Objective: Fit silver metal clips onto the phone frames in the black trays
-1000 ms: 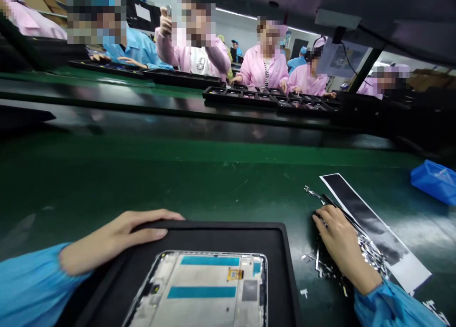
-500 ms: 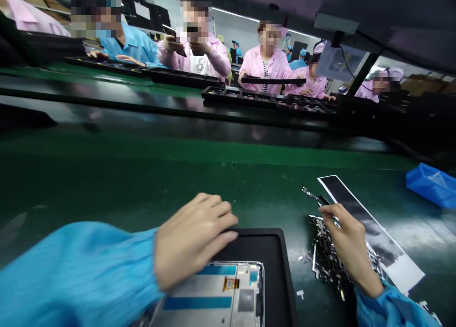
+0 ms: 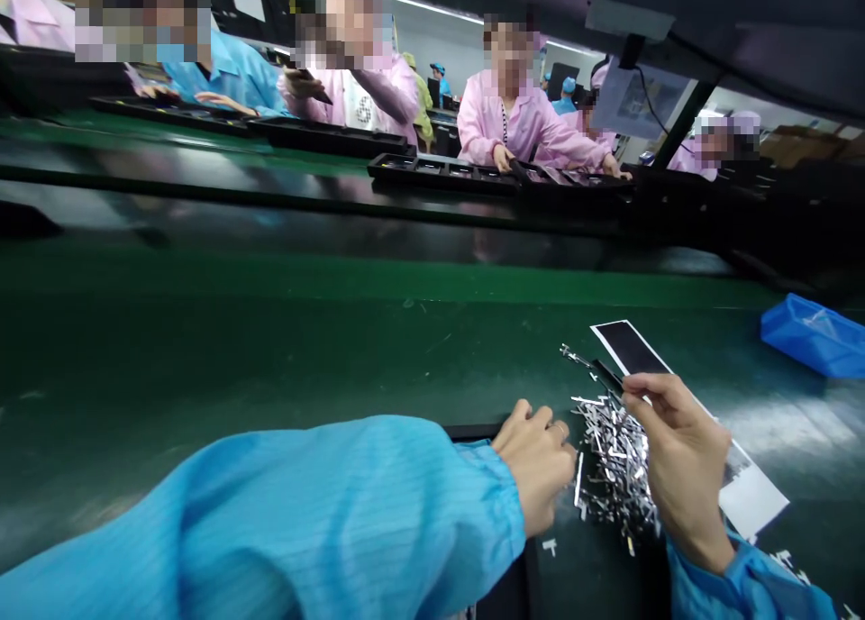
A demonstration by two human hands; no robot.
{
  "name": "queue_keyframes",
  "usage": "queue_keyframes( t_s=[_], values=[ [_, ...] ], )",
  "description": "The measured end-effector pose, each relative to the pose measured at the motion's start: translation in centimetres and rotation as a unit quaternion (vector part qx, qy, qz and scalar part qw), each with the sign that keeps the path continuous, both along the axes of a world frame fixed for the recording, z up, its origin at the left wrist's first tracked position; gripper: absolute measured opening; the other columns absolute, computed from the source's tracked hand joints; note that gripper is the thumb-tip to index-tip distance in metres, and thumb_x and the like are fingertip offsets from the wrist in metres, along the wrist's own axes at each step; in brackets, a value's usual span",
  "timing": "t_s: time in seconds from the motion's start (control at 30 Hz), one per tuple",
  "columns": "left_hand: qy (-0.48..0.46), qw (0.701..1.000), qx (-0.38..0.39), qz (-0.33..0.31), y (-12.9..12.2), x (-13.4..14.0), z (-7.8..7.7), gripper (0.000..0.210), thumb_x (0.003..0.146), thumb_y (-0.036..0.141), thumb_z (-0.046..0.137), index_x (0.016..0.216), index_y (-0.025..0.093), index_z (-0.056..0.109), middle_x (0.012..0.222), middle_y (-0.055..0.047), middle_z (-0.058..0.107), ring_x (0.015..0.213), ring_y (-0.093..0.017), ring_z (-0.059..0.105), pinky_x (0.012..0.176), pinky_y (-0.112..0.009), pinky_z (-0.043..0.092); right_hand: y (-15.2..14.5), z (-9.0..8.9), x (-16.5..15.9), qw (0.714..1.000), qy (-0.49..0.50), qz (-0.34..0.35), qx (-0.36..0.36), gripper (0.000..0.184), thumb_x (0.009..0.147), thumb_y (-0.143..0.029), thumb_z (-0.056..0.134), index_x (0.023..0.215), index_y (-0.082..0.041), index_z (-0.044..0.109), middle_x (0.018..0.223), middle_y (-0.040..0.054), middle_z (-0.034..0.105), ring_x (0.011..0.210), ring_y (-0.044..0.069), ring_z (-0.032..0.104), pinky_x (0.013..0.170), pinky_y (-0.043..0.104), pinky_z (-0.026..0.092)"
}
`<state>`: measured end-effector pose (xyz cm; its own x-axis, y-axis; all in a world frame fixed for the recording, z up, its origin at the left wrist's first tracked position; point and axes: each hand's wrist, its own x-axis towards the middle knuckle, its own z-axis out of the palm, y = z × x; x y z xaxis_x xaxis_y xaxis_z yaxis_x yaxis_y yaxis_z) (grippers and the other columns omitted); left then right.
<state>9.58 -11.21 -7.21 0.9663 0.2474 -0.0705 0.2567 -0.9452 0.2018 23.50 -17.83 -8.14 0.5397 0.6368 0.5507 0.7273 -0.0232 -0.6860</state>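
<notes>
My left hand is at the left edge of a pile of small silver metal pieces. Its fingers are curled down, the tips hidden from me, so what they pinch is unclear. On the pile's other side, my right hand pinches a slim black stick-like tool between thumb and fingers; its exact kind does not show. Beneath my left sleeve lies a black tray, mostly covered. The phone-like device in it is almost wholly hidden.
Under my right hand runs a long white sheet with a black printed area. A blue plastic bin stands at the far right. Loose white bits lie on the green table. Across the bench, people work over black trays.
My left hand has moved right from above the device to the pile, its fingers now curled, its sleeve covering the tray. My right hand keeps its pinch. Across the bench, a person's hands have lowered.
</notes>
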Motion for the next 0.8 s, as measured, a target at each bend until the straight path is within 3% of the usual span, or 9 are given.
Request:
queue_keyframes(
  t_s=[0.37, 0.63, 0.8],
  values=[
    [0.004, 0.999, -0.032, 0.043, 0.6, -0.9, 0.5, 0.007, 0.071, 0.010, 0.043, 0.075, 0.012, 0.047, 0.077, -0.005, 0.053, 0.073, -0.018, 0.044, 0.064, -0.031, 0.032, 0.4, 0.2, -1.2, 0.991, -0.122, 0.044, -0.014, 0.013, 0.079, -0.016, 0.039, 0.078, -0.019, 0.051, 0.076, 0.0003, 0.050, 0.073, 0.010, 0.048, 0.064, 0.024, 0.036],
    [0.000, 0.999, -0.040, 0.030, 0.7, -0.5, 0.6, 0.010, 0.070, 0.025, 0.053, 0.079, 0.018, 0.053, 0.085, -0.002, 0.051, 0.081, -0.019, 0.044, 0.065, -0.032, 0.031, 0.1, 0.3, -1.2, 0.996, -0.085, 0.038, -0.007, 0.009, 0.077, -0.016, 0.043, 0.077, -0.019, 0.051, 0.075, -0.0024, 0.050, 0.070, 0.009, 0.047, 0.062, 0.022, 0.036],
    [0.007, 1.000, -0.022, -0.002, 0.4, 0.1, 0.2, 0.007, 0.069, 0.015, 0.045, 0.072, 0.014, 0.051, 0.086, -0.005, 0.050, 0.080, -0.020, 0.043, 0.063, -0.033, 0.031, -0.1, 0.4, -1.2, 0.998, -0.061, 0.020, 0.005, 0.007, 0.076, -0.016, 0.045, 0.077, -0.020, 0.051, 0.076, -0.0032, 0.050, 0.069, 0.008, 0.047, 0.062, 0.022, 0.036]
  ],
)
